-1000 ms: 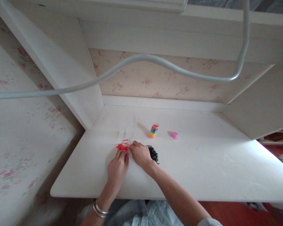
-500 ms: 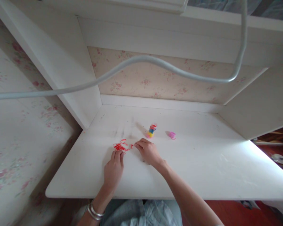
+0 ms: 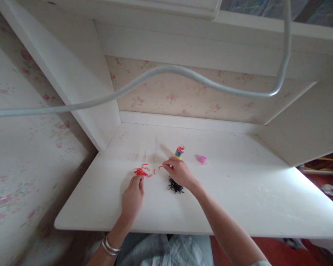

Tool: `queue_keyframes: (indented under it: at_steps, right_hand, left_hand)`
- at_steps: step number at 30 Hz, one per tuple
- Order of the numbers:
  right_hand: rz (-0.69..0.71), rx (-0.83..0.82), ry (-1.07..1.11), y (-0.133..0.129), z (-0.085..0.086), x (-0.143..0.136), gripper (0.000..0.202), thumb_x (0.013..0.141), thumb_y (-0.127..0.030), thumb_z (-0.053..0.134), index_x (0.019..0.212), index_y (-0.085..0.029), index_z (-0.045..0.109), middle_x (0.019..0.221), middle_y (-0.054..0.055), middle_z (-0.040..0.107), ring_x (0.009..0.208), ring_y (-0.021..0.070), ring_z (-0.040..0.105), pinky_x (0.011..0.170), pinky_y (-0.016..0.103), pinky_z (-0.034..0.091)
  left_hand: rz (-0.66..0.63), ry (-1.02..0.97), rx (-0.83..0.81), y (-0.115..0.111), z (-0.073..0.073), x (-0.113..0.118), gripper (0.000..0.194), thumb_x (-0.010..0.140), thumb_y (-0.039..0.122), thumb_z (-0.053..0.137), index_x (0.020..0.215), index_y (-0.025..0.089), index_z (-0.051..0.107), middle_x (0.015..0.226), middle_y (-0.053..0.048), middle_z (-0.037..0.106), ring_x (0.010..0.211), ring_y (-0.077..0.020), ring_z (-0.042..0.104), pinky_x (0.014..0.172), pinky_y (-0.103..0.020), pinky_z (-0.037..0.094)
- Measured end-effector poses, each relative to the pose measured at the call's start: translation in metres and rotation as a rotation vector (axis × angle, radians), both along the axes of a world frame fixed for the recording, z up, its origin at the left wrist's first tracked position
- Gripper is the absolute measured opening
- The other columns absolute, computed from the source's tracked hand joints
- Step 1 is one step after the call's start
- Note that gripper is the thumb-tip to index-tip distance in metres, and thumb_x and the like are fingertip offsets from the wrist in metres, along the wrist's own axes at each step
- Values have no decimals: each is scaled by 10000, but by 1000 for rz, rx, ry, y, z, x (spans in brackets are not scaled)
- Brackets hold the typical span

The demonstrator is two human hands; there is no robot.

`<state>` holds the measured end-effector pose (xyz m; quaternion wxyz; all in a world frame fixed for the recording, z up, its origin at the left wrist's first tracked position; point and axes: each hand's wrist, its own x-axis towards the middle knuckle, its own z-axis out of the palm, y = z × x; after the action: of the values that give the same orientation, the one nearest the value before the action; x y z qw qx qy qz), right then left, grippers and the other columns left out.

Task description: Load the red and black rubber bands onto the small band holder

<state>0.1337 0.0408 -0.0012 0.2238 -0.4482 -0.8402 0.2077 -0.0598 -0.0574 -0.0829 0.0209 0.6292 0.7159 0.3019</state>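
Observation:
Small red bands [image 3: 141, 171] lie in a loose pile on the white desk. At the pile's near edge is my left hand [image 3: 133, 193], fingers pressed together; what they pinch, if anything, is too small to tell. To the right, my right hand [image 3: 180, 172] pinches a small red band [image 3: 160, 167] between thumb and finger. Another red piece [image 3: 154, 171] lies between the hands. A clear container [image 3: 180, 149] with coloured contents stands just behind my right hand, its lower part hidden. A clump of black bands [image 3: 175, 186] lies just below that hand.
A pink item [image 3: 202, 159] sits on the desk [image 3: 238, 195] to the right of the container. A grey cable [image 3: 172, 69] crosses the upper view. White side panels and a back ledge frame the desk.
My right hand has moved slightly up and right with a red band, uncovering the black clump and covering the container's lower part. My left hand has shifted only a little.

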Motion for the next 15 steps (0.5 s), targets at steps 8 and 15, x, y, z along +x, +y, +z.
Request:
queue_keyframes:
  at_steps: [8, 15]
  right_hand:
    - [135, 107, -503, 8, 36, -34, 319, 974, -310, 346, 989, -179, 636, 1000, 87, 660, 840, 203, 641, 697, 281, 438]
    - [58, 90, -386, 12, 39, -37, 344, 989, -328, 314, 968, -171, 619, 979, 82, 657, 838, 182, 632, 689, 254, 417]
  left_hand:
    - [-13, -15, -32, -1, 1, 0, 181, 927, 226, 405, 1066, 224, 521, 1087, -58, 661, 972, -196, 646, 737, -273, 505]
    - [3, -37, -22, 0, 0, 0, 181, 938, 236, 397, 1070, 203, 517, 1089, -67, 662, 979, -205, 645, 761, -287, 506]
